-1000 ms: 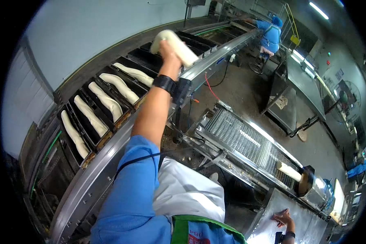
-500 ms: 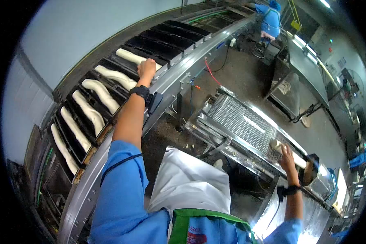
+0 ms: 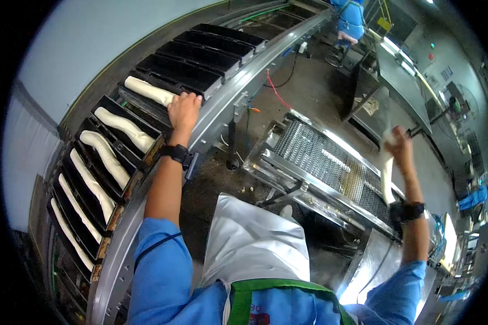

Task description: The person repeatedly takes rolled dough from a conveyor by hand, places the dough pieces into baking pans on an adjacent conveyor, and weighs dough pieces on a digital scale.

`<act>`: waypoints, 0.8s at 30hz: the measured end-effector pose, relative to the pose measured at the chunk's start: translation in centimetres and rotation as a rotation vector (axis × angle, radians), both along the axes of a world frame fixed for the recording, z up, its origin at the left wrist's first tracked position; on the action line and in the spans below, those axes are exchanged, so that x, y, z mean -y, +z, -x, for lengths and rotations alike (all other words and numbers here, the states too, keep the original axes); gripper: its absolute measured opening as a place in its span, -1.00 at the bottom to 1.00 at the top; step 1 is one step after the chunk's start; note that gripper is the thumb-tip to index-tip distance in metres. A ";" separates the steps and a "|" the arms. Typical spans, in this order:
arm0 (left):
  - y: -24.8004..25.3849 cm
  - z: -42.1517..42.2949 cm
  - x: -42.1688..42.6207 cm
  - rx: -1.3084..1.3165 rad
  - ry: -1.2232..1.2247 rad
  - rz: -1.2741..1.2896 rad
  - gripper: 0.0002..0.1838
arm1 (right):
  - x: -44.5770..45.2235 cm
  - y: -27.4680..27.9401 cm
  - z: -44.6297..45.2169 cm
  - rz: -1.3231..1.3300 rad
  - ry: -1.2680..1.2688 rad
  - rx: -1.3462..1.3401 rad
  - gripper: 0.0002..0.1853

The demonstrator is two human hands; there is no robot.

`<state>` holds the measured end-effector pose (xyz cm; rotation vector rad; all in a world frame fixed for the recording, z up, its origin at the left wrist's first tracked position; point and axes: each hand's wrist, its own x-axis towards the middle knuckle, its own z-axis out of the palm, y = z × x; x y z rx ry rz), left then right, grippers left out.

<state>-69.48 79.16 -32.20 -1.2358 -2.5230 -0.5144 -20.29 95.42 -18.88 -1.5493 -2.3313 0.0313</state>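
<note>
My left hand (image 3: 183, 112) is closed over the near end of a pale dough strip (image 3: 149, 91), which lies along a black pan on the curved conveyor. The fingers bend over the strip's end beside the pan's rim. At the right, my right hand (image 3: 399, 148) is raised above the mesh belt (image 3: 331, 157), blurred by motion. It grips a long dough piece (image 3: 386, 181) that hangs down toward my wrist. Several more dough strips (image 3: 100, 151) lie one to a pan to the left of my left hand.
Black pans (image 3: 200, 57) without dough stand farther up the conveyor, beside its grey metal rail (image 3: 265, 59). A co-worker in blue (image 3: 351, 21) is at the far end. A metal table (image 3: 401, 81) stands at the right. A red hose (image 3: 276, 89) hangs from the rail.
My right hand has lifted the dough piece up off the mesh belt. The filled pans have shifted left and down in view, and my left hand has moved slightly left and down too.
</note>
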 end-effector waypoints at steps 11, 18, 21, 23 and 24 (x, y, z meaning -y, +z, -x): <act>-3.1 1.0 -0.1 -0.035 -0.041 -0.090 -0.76 | -0.4 10.4 25.4 0.231 0.482 -1.104 -0.70; -4.7 2.0 -0.6 -0.052 -0.082 -0.118 -0.74 | 1.2 -7.3 41.3 0.839 0.449 -0.891 -0.37; -3.4 2.4 -0.1 0.051 -0.057 0.033 -0.76 | -2.2 -11.1 36.5 0.676 0.620 -0.600 -0.41; -3.0 3.0 0.0 0.060 -0.069 0.081 -0.75 | -7.3 -16.7 31.0 0.367 0.721 -0.437 -0.41; -3.1 3.1 -0.1 0.020 -0.081 0.080 -0.74 | -7.9 -17.1 27.1 0.389 0.620 -0.230 -0.42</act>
